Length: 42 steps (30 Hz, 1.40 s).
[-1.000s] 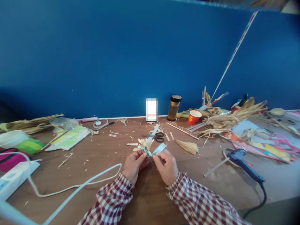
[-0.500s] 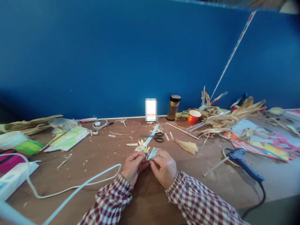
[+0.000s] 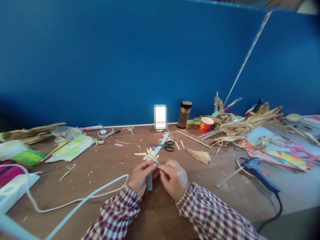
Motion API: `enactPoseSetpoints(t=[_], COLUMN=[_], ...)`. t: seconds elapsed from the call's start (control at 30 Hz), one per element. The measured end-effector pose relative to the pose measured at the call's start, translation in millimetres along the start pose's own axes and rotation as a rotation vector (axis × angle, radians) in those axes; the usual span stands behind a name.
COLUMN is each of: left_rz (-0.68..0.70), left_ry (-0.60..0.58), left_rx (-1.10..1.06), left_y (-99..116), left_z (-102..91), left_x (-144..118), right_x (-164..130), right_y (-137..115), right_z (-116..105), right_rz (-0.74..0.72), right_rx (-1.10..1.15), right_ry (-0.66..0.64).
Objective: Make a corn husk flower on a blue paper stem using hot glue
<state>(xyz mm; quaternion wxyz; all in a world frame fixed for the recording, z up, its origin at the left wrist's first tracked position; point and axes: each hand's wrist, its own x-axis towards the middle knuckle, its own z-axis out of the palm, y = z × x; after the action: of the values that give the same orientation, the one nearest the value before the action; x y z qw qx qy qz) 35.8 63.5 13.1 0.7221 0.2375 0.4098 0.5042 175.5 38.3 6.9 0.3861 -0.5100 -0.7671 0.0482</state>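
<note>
From the head camera, I have both hands close together low on the brown table [image 3: 105, 166], just in front of my checked sleeves. My left hand [image 3: 141, 175] pinches the stem of a small straw flower [image 3: 151, 154], its pale petals sticking up just above my fingertips. My right hand [image 3: 173, 176] is closed on a light blue ribbon [image 3: 150, 181] right at the base of the flower, and the loose end hangs down between my hands. I judge I am midway through wrapping the ribbon around the stem. The next turn calls for keeping the ribbon taut and the stem steady so that the wrap does not slip.

Just beyond the flower lie black scissors [image 3: 168, 146] among straw scraps. A blue glue gun [image 3: 257, 170] lies well off to my right.
</note>
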Motion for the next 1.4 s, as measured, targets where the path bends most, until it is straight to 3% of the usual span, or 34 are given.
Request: enactPoseSetpoints(t=[0.13,0.27,0.37,0.6,0.77,1.17,1.4], left_rz=[-0.005,0.056,0.126,0.377,0.516,0.477,0.623], left_ry=[0.047,0.090,0.085,-0.126,-0.095,-0.106,0.035], left_rx=[0.007,0.069,0.205,0.656,0.893,0.987,1.151], left_y=[-1.2,-5.0,-8.2,-11.4,-12.3,-8.9,-13.0], left_z=[-0.2,1.6,3.8,3.4,3.0,8.1,7.1], left_x=[1.1,1.0,0.0,-2.5,-3.2,-8.4,-8.5], right_x=[0.0,4.4,12.5,24.9,25.8,35.0,31.5], right_y=[0.2,2.7,6.5,14.6,16.5,22.8,22.8], right_z=[1.8,1.5,-2.0,-8.8,-9.2,-11.2,-9.0], right_rz=[0.044,0.194,0.286,0.408,0.382,0.371,0.307], right_rx=[0.134,0.349,0.511,0.633,0.584,0.506,0.253], right_ry=[0.000,0.025,-0.027,-0.216,-0.223,-0.333,-0.279])
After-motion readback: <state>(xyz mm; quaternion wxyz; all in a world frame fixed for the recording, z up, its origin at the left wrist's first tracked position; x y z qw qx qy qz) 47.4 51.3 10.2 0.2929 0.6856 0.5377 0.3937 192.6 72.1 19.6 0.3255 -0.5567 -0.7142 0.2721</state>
